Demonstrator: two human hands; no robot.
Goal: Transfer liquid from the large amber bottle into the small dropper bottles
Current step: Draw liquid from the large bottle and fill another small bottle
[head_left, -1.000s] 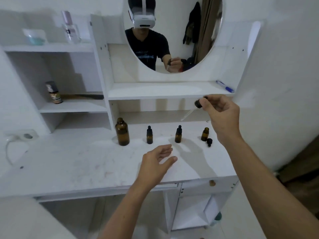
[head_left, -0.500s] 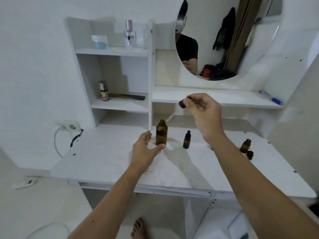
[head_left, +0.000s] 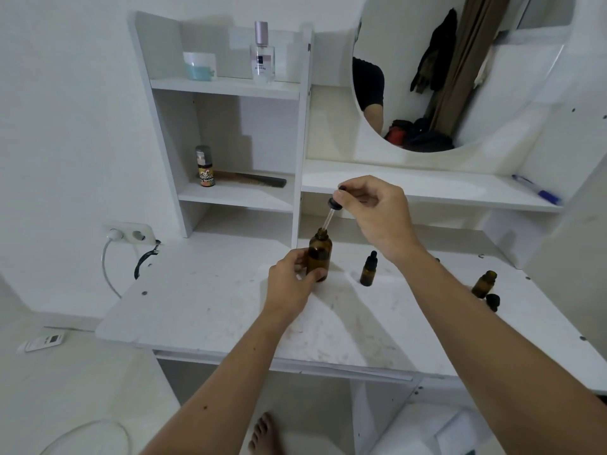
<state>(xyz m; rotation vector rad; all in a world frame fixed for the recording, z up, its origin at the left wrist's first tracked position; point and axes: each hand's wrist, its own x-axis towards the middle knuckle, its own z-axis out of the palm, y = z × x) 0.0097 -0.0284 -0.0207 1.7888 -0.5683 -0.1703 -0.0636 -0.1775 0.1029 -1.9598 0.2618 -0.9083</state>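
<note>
Both hands curled: left around large amber bottle, right pinching dropper.

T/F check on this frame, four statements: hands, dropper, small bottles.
1. The left hand grips the large amber bottle. True.
2. The right hand is empty. False: it pinches the dropper, tip at the bottle's mouth.
3. The open small bottle stands at the table's right, with a loose cap beside it. True.
4. The capped dropper bottle lies on its side. False: it stands upright.
</note>
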